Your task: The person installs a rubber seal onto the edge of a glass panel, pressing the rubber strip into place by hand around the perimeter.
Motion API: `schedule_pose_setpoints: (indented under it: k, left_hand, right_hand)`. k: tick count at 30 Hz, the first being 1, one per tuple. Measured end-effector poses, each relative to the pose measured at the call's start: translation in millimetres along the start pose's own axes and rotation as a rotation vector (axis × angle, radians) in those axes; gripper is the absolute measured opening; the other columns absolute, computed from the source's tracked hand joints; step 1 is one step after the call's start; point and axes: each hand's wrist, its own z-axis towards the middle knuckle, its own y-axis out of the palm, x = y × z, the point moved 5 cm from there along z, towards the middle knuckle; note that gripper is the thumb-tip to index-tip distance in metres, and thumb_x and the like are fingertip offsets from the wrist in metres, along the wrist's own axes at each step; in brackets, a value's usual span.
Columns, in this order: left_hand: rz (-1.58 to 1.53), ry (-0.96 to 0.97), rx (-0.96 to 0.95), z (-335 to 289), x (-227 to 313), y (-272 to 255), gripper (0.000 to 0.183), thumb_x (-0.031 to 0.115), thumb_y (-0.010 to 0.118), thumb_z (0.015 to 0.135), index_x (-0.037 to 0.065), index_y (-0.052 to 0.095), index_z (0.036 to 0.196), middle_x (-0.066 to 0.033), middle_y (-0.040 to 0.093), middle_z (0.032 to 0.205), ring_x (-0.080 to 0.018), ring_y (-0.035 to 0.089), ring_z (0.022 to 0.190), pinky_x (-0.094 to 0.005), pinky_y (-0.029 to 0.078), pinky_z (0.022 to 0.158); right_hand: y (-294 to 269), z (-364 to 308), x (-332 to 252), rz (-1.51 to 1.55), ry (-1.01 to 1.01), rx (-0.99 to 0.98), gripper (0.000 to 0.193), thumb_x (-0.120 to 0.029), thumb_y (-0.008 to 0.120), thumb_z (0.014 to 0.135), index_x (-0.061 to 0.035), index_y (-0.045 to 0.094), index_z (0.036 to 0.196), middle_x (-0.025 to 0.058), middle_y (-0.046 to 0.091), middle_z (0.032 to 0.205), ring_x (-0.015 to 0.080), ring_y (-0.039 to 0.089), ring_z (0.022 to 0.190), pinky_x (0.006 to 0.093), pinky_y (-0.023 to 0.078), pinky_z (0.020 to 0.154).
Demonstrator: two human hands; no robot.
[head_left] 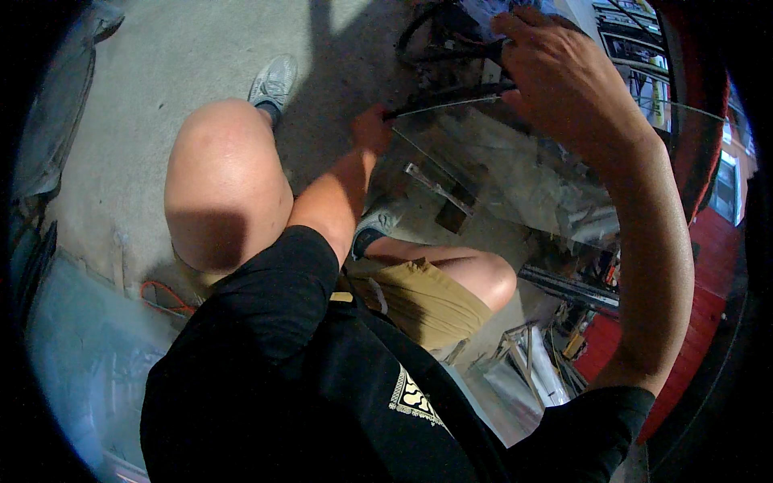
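Observation:
My left hand reaches forward between my knees and is closed on the near end of a thin dark bar. The bar lies along the top edge of a clear glass pane that stands in front of me. My right hand is raised at the bar's far end, fingers curled around it and around a second dark handle just above. How the two dark parts join is hidden by the hand. Through the pane a metal bracket shows on the floor.
Bare concrete floor lies under my grey shoes. An orange cord and another glass sheet are at the lower left. Metal profiles and offcuts are piled at the right, by a red wall.

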Motion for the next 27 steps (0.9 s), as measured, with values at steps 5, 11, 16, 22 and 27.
schedule_pose_setpoints:
  k: [5, 11, 16, 22, 27]
  left_hand:
    - [0.017, 0.069, 0.073, -1, -7, 5, 0.024, 0.020, 0.072, 0.102, 0.013, 0.080, 0.124, -0.0192, 0.080, 0.117, -0.0445, 0.076, 0.114, -0.0553, 0.059, 0.099]
    - [-0.042, 0.107, 0.113, -20, 5, 6, 0.033, 0.007, 0.064, 0.101, 0.011, 0.076, 0.132, -0.0253, 0.074, 0.131, -0.0461, 0.070, 0.125, -0.0571, 0.057, 0.104]
    - [-0.004, 0.175, 0.040, -25, 12, 2, 0.046, 0.004, 0.064, 0.099, 0.014, 0.070, 0.143, -0.0244, 0.068, 0.139, -0.0486, 0.066, 0.129, -0.0582, 0.057, 0.107]
    - [0.074, 0.208, -0.016, -22, 14, 7, 0.053, 0.013, 0.070, 0.101, 0.017, 0.063, 0.153, -0.0273, 0.064, 0.140, -0.0516, 0.068, 0.125, -0.0595, 0.059, 0.103]
    - [0.126, 0.215, -0.011, -18, 17, 15, 0.051, 0.023, 0.072, 0.103, 0.017, 0.063, 0.153, -0.0287, 0.062, 0.140, -0.0531, 0.069, 0.122, -0.0606, 0.061, 0.101]
  right_hand:
    - [-1, 11, -8, 0.080, -0.096, 0.069, 0.025, -0.025, 0.074, 0.096, -0.0027, 0.076, 0.107, 0.0192, 0.077, 0.110, 0.0397, 0.076, 0.104, 0.0493, 0.063, 0.092]
    - [3, 15, -8, 0.135, 0.089, -0.134, 0.025, -0.019, 0.066, 0.099, -0.0069, 0.074, 0.120, 0.0212, 0.080, 0.095, 0.0435, 0.079, 0.093, 0.0547, 0.064, 0.084]
    - [7, 17, -4, -0.002, 0.092, -0.215, 0.023, -0.011, 0.071, 0.094, -0.0109, 0.080, 0.115, 0.0169, 0.079, 0.105, 0.0374, 0.078, 0.104, 0.0494, 0.063, 0.092]
    - [31, 14, 11, 0.028, 0.258, -0.252, 0.031, -0.004, 0.073, 0.088, -0.0126, 0.082, 0.116, 0.0147, 0.078, 0.109, 0.0365, 0.076, 0.112, 0.0475, 0.061, 0.098]
    - [45, 11, 21, -0.158, 0.008, -0.133, 0.022, -0.018, 0.064, 0.101, -0.0052, 0.082, 0.100, 0.0228, 0.080, 0.096, 0.0428, 0.080, 0.094, 0.0549, 0.065, 0.086]
